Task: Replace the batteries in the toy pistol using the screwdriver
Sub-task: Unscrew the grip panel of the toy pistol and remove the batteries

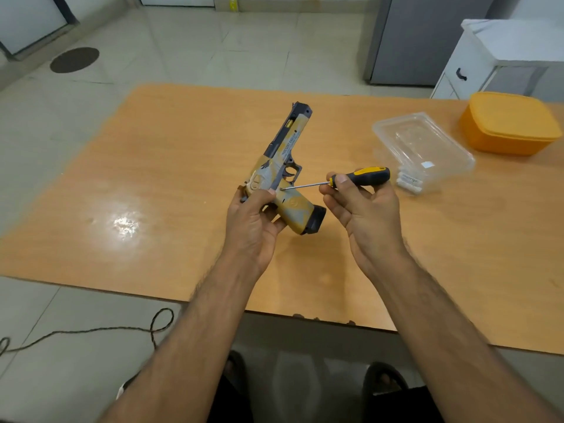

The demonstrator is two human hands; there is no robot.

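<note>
Left hand (pixel 253 218) grips toy pistol (pixel 282 172); right hand (pixel 363 206) pinches screwdriver (pixel 345 180), tip entering from 3 o'clock. Seat squarely before turning.

Orange wooden table (pixel 152 184), clear plastic container (pixel 422 148), orange lidded box (pixel 508 123)

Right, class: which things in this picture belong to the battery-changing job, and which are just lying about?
Belong to the job:
toy pistol, gripped by the left hand
screwdriver, in the right hand
batteries

Just lying about:
clear plastic tub
orange lidded box
cord on the floor
</note>
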